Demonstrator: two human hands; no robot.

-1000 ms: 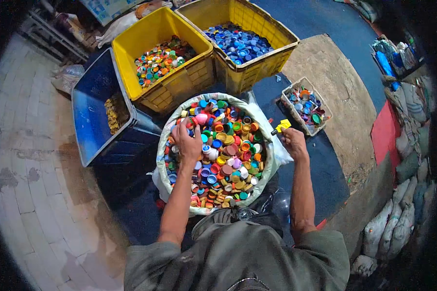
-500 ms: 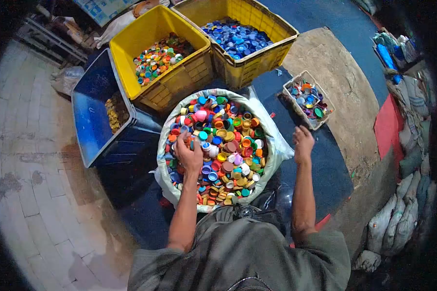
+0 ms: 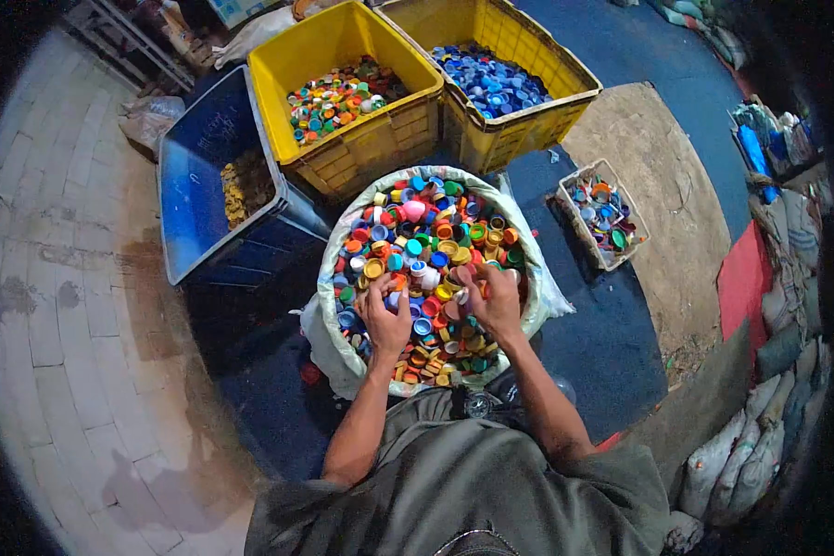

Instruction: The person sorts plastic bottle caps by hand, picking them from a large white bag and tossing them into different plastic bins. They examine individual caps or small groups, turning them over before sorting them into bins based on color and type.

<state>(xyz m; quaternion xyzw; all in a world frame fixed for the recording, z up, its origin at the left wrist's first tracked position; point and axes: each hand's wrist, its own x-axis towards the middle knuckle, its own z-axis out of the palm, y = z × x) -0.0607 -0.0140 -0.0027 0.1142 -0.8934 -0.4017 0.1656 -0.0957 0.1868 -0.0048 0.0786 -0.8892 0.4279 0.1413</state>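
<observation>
A round white sack (image 3: 329, 306) with a rolled rim stands in front of me, full of mixed coloured bottle caps (image 3: 426, 250). Over the sack's left half, my left hand (image 3: 386, 320) touches the caps. Its fingers are bent and spread from the thumb, with caps showing in the gap; no firm grip is visible. My right hand (image 3: 497, 301) reaches down into the right half, fingers pointing left beside some brownish caps. Those fingertips are blurred and merge with the caps, so a hold cannot be made out.
Behind the sack stand a blue bin (image 3: 208, 176) with yellowish contents, a yellow bin (image 3: 361, 148) of mixed caps and another yellow bin (image 3: 519, 144) of blue caps. A small white basket (image 3: 616, 255) of caps lies right, near brown sheeting (image 3: 676, 204). Sacks (image 3: 741, 463) line the right side.
My right hand has moved left from beside the small basket into the sack's caps. My left hand stays over the caps, slightly nearer me. The camera view has shifted a little.
</observation>
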